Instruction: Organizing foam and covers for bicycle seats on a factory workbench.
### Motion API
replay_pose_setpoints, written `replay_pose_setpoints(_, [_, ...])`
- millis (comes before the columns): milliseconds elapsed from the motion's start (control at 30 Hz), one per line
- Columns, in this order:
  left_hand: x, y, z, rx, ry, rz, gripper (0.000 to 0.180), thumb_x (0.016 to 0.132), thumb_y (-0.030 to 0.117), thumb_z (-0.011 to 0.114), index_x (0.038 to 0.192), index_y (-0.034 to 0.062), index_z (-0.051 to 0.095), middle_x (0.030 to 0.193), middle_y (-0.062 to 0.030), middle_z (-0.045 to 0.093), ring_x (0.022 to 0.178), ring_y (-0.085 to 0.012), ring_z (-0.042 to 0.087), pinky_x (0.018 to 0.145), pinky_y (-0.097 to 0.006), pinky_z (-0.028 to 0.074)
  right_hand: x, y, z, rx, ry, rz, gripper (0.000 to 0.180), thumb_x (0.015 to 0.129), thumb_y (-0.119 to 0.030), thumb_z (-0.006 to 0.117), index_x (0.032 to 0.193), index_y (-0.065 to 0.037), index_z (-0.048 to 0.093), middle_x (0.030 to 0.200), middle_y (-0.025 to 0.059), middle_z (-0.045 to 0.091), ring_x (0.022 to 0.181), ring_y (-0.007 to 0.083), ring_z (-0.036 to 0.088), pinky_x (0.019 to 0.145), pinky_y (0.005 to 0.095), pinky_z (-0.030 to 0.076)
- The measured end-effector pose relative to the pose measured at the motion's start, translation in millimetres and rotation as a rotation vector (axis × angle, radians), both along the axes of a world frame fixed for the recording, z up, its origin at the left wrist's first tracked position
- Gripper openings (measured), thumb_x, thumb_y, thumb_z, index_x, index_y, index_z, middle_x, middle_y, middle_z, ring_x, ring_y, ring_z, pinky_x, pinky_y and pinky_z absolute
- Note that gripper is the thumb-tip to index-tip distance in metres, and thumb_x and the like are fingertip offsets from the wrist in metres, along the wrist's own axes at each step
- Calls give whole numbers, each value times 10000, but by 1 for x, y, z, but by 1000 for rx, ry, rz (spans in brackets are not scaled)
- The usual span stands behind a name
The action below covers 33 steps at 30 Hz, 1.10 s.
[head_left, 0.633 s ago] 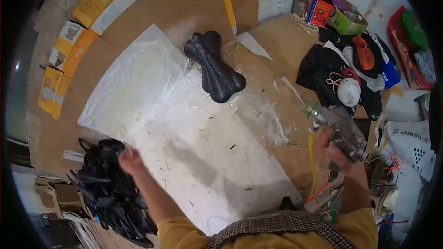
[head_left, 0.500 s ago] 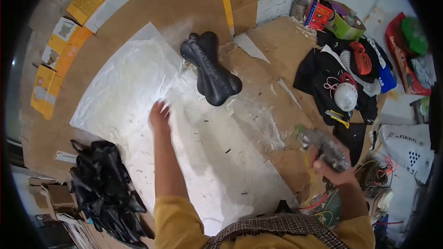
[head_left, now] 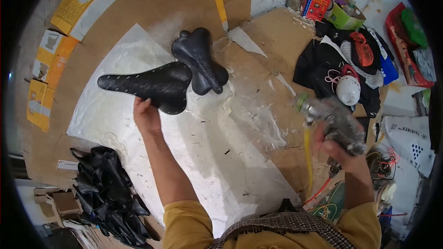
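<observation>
My left hand [head_left: 146,114] is closed on the edge of a black bicycle saddle [head_left: 157,85], its narrow nose pointing left and small pale marks running along its rim. Just to the right of it, other black saddle-shaped pieces [head_left: 200,60] sit together, with rounded lobes and a raised ridge. On the right, my right hand [head_left: 334,145] is wrapped round a spray gun with a clear plastic bottle [head_left: 325,110] that has a green end. Motion smears the gun, and its trigger cannot be made out. A red hose [head_left: 318,191] runs close below that hand.
A white sheet [head_left: 203,157] covers cardboard before me. Crumpled black covers [head_left: 106,189] lie at the lower left. At the right are black cloth [head_left: 309,64], a white respirator [head_left: 347,90] and a green box [head_left: 346,17]. A yellow strip or hose [head_left: 308,161] hangs below the bottle.
My left hand was empty over the sheet and now holds up a saddle. The right hand with the spray gun has shifted slightly right. The pieces beside the saddle now show a ridge.
</observation>
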State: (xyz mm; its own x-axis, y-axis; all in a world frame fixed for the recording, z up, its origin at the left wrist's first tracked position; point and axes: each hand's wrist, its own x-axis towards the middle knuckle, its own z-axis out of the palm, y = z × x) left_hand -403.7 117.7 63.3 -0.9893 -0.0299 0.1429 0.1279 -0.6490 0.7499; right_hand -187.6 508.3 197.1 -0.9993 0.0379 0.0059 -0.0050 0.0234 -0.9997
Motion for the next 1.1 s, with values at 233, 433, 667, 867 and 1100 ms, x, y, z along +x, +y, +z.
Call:
replay_pose_setpoints(233, [-68,5,-52,223,-221,-119,535,669,29,522,1198,-3,456,1205,-114,516,1148,-283,444,1012,-406,301,13,0,-28,24,-107,3,585,728,-107,690,1234,21,426,826,12,572,687,70,524,612,214,432])
replay_pose_setpoints(433, [-119,82,-66,85,-375,3,292,693,-59,523,967,41,530,955,-84,567,913,-234,504,889,-381,391,22,-6,-44,-14,-264,134,591,745,-71,678,1260,18,402,850,1,567,751,64,519,671,211,434])
replay_pose_setpoints(667, [-78,58,-35,7,-129,-89,381,678,-30,537,1056,15,519,1026,-90,573,985,-230,513,904,-381,375,-2,-9,-54,82,-216,122,544,765,-44,659,1245,15,410,849,13,570,784,73,536,694,222,437])
replay_pose_setpoints(867, [2,-44,-3,106,-54,83,636,590,16,528,1220,0,443,1180,-137,530,1141,-294,458,1017,-418,310,-36,-23,-5,-10,98,0,558,730,-72,685,1219,15,429,788,23,569,697,92,535,642,229,439])
replay_pose_setpoints(1100, [-50,5,-49,88,-292,-80,617,565,45,499,1180,-5,474,1130,-140,547,1099,-308,478,987,-423,338,-18,-8,-68,40,-195,89,563,721,-44,657,1235,7,434,816,14,571,718,82,528,655,223,437])
